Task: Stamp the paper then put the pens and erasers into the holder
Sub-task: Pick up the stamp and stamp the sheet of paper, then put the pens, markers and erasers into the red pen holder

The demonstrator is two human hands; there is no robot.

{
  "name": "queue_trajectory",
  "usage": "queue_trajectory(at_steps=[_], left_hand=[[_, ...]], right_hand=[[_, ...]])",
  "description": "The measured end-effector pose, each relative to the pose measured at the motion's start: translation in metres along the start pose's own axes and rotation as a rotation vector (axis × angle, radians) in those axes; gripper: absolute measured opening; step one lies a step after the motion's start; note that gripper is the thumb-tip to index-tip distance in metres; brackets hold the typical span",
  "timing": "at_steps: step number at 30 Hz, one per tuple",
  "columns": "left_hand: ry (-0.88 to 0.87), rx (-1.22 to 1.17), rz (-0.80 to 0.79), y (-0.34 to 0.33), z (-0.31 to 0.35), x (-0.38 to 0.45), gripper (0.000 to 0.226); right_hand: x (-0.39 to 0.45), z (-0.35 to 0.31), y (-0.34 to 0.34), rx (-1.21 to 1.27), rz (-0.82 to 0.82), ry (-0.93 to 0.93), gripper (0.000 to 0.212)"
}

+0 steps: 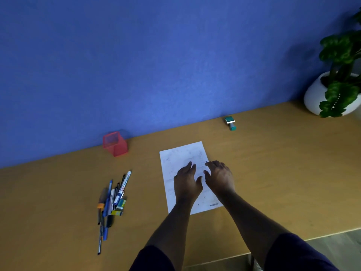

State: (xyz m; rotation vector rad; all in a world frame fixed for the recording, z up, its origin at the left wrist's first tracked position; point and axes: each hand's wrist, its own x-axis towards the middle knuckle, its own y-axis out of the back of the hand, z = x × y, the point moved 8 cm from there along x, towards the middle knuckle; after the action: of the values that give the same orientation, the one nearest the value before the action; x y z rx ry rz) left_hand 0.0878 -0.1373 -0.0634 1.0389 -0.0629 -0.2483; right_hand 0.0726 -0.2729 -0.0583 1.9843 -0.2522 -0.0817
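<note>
Both hands were held palm-down over the paper (182,159) on the table (273,173), the left hand (187,182) and the right hand (219,178) side by side, fingers loosely spread and grasping nothing. A "RECEIVED" mark was printed near the paper's near right corner. The stamp (230,123) lay well apart by the wall. The pens and erasers (113,200) were piled left of the paper, the empty red holder (115,144) beyond them.
</note>
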Motion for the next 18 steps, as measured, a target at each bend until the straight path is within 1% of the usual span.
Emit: queue_trajectory(at_steps=[3,7,13,18], left_hand=[[0.058,0.061,0.021,0.003,-0.019,-0.013,0.058],[0.113,0.150,0.044,0.011,-0.044,-0.026,0.061],[0.174,0.192,0.046,0.025,-0.088,-0.044,0.057],[0.199,0.221,0.080,0.044,-0.122,-0.055,0.051]], right_hand=[[-0.010,-0.006,-0.010,-0.023,-0.021,0.014,0.031],[-0.016,-0.020,-0.019,-0.024,-0.051,0.057,0.031],[-0.027,-0.059,-0.038,0.004,-0.056,0.176,0.026],[-0.035,-0.102,-0.061,0.049,-0.048,0.332,0.019]])
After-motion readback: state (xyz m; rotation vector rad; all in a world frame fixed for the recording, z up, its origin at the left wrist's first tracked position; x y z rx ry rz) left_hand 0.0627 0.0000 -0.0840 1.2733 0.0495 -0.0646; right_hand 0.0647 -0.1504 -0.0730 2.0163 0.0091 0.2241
